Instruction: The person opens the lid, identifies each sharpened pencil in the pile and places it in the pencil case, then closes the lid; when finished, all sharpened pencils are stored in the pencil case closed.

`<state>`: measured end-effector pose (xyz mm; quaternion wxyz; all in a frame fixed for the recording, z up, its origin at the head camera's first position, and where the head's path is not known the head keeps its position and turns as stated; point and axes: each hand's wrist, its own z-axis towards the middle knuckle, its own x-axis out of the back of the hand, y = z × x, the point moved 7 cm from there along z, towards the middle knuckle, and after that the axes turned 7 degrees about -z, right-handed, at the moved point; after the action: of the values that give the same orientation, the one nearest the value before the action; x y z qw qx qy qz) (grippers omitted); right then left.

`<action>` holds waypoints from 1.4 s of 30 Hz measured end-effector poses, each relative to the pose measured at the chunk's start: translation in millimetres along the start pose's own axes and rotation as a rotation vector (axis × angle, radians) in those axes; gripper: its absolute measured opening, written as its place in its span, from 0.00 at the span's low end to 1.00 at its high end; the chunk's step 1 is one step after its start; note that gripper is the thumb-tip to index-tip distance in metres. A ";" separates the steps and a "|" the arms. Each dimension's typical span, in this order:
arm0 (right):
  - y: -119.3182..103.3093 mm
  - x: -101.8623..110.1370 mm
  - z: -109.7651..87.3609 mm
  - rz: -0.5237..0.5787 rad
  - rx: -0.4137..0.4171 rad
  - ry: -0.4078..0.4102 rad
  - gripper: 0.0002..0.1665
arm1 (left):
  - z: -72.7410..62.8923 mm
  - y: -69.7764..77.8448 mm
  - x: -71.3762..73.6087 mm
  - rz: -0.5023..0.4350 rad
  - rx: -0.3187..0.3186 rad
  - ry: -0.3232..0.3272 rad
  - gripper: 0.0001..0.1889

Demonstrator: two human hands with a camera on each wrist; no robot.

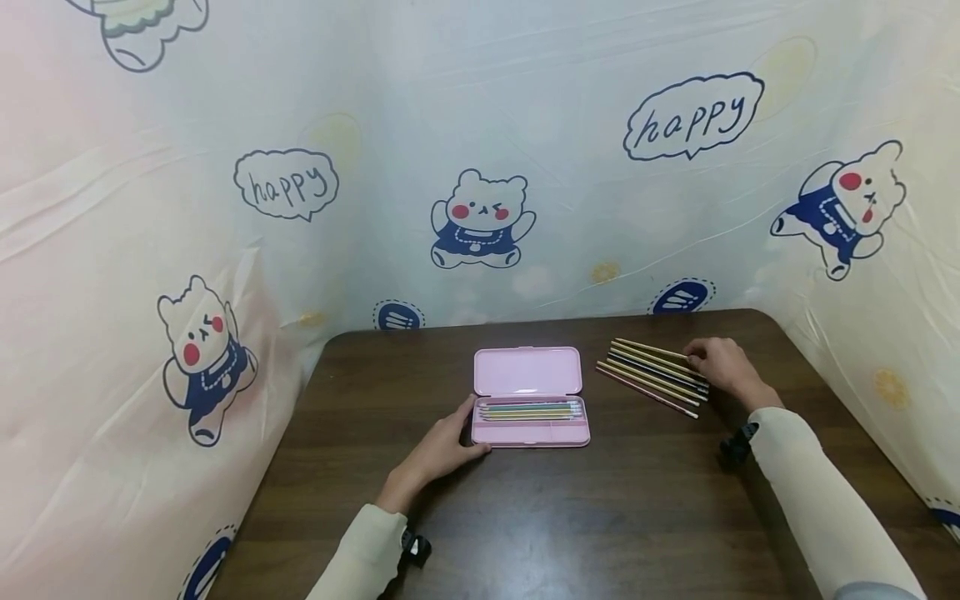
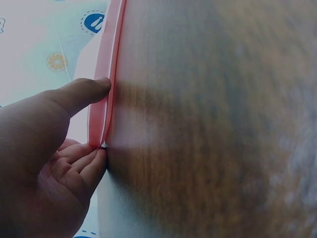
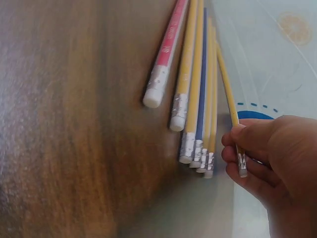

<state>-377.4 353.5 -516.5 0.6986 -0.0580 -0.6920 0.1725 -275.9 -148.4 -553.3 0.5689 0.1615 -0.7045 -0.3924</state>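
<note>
An open pink pencil case (image 1: 512,437) lies on the table with several pencils (image 1: 528,411) in its tray and its lid tipped back. My left hand (image 1: 441,447) holds its near left corner, thumb on the front edge and fingers against the left side. To the right, my right hand (image 1: 724,367) pinches a yellow pencil (image 3: 228,91) close to its white eraser end. That pencil is angled away from a fanned row of loose pencils (image 1: 651,377). In the right wrist view the row holds several yellow ones, a blue pencil (image 3: 202,99) and a red pencil (image 3: 171,42).
Dark wood table (image 1: 540,517) extends under everything. A pale curtain (image 1: 570,208) printed with bears and words hangs behind the back edge and along both sides. Black straps with small devices sit on both wrists.
</note>
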 end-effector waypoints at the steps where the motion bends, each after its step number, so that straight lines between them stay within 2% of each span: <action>1: -1.1 2.4 -0.6 0.003 0.008 0.013 0.15 | 0.0 0.1 0.1 0.000 0.000 0.000 0.53; 9: -17.9 23.5 -3.0 0.000 0.121 0.171 0.11 | 0.1 1.0 0.4 -0.006 0.006 0.000 0.53; 12: -28.1 30.6 -4.3 -0.001 0.146 0.205 0.11 | 0.1 0.9 0.2 -0.009 0.004 -0.002 0.54; 22: -70.5 50.8 -6.3 0.020 0.200 0.205 0.14 | -0.5 0.1 0.1 0.000 0.007 -0.001 0.53; 28: -97.2 59.7 -7.6 0.017 0.277 0.250 0.13 | -0.3 0.4 -0.3 0.000 0.004 -0.004 0.53; 32: -114.2 63.4 -8.6 0.012 0.330 0.283 0.13 | 0.2 0.9 -0.5 0.004 0.005 -0.005 0.53; 42: -153.7 68.5 -13.1 0.034 0.385 0.304 0.13 | 1.2 0.6 -0.4 0.008 0.010 -0.009 0.54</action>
<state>-340.9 234.0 -403.0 0.7898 0.0392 -0.5323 0.3021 -276.8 -147.3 -553.2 0.5665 0.1595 -0.7097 -0.3872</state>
